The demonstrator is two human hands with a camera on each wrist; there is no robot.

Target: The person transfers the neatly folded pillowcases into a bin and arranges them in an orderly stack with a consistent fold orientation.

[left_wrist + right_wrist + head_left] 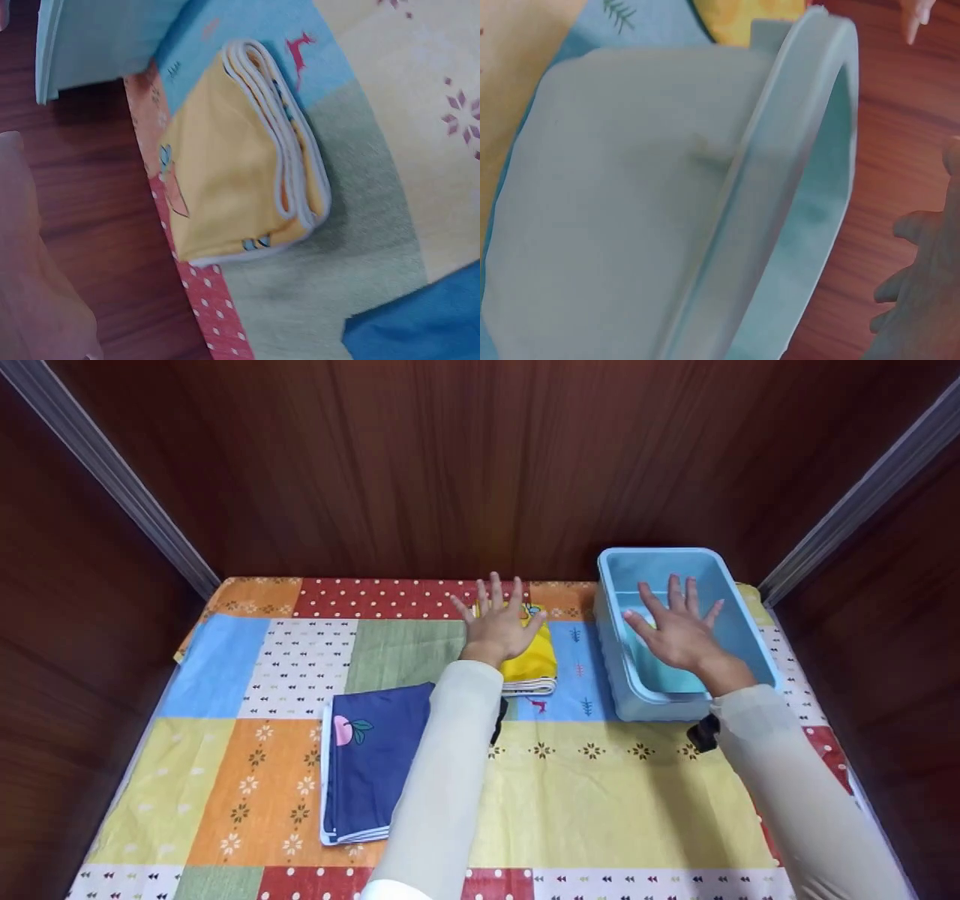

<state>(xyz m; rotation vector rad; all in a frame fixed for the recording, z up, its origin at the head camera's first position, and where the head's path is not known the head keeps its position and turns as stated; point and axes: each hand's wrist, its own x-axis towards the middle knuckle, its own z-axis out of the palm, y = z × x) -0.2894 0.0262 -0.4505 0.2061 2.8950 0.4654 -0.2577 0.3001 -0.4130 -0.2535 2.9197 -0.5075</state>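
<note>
My left hand (pixel 498 630), fingers spread and straight, hovers over a folded yellow cloth (pixel 534 656) with white-edged layers. In the left wrist view the same yellow cloth (pixel 232 157) lies flat, apart from the hand at the left edge. Over a light blue plastic bin (pixel 622 660) my right hand (pixel 681 636) is held with its fingers splayed, holding nothing. The bin's wall and rim (pixel 757 202) fill much of the right wrist view. Left of my left forearm lies a folded navy cloth (pixel 382 757) with a pink fruit print; the forearm covers part of it.
A patchwork cloth (pixel 300 780) covers the table. Dark wood panels (pixel 405 472) rise at the back and on both sides, with metal strips (pixel 135 487) at the corners. The bin stands at the back right, close to the back panel.
</note>
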